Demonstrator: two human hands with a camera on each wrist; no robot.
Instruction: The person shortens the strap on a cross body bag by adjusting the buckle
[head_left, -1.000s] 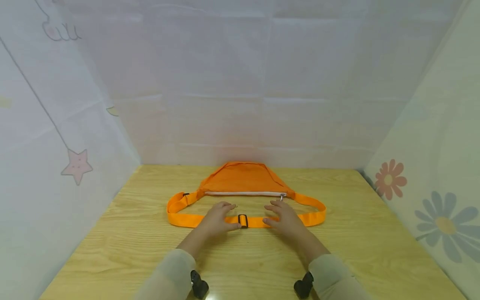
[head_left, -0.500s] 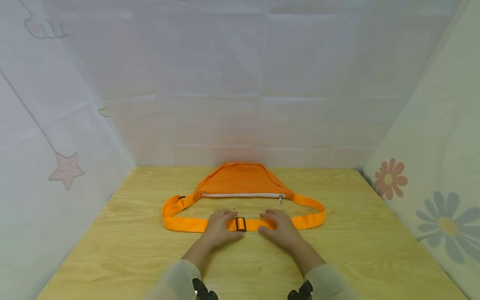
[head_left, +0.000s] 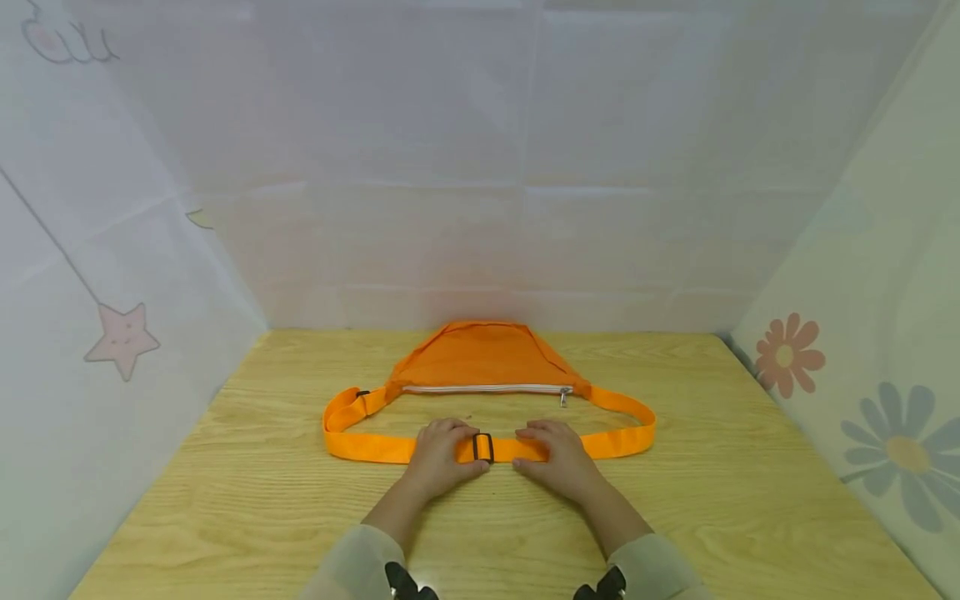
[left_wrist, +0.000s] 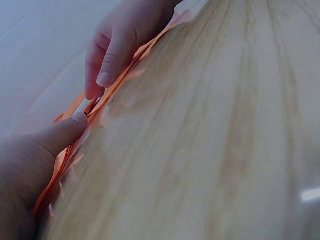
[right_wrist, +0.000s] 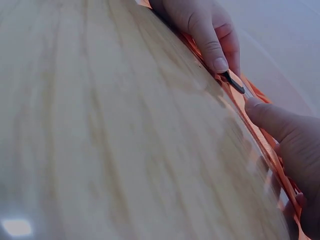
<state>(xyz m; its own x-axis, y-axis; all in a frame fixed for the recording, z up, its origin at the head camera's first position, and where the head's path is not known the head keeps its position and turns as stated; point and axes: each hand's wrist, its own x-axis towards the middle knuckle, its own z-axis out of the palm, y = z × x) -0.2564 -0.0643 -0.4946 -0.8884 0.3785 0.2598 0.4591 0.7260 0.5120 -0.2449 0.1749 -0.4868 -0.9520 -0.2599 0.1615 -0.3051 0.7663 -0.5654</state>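
Observation:
An orange waist bag point(head_left: 483, 357) lies flat at the back of the table, its white zipper facing me and the silver pull at the right. Its strap point(head_left: 375, 448) loops forward, with a black buckle point(head_left: 483, 448) near the middle of the front stretch. Just left of the buckle, my left hand point(head_left: 438, 457) holds the strap between thumb and fingers. My right hand point(head_left: 558, 458) grips it a little to the right, thumb on the near side and fingers beyond. In the right wrist view, the left thumb sits by the buckle point(right_wrist: 232, 82); the palms hide part of the strap.
The wooden table point(head_left: 480, 533) ends at a pale cloth backdrop point(head_left: 480, 167). Side cloths printed with a star point(head_left: 122, 340) and flowers point(head_left: 907, 454) flank it. A second black slider point(head_left: 363, 393) sits on the strap's left end.
Both hands have come down onto the front strap, and their fingers have closed around it on either side of the buckle. The bag stays in place; the view has shifted slightly.

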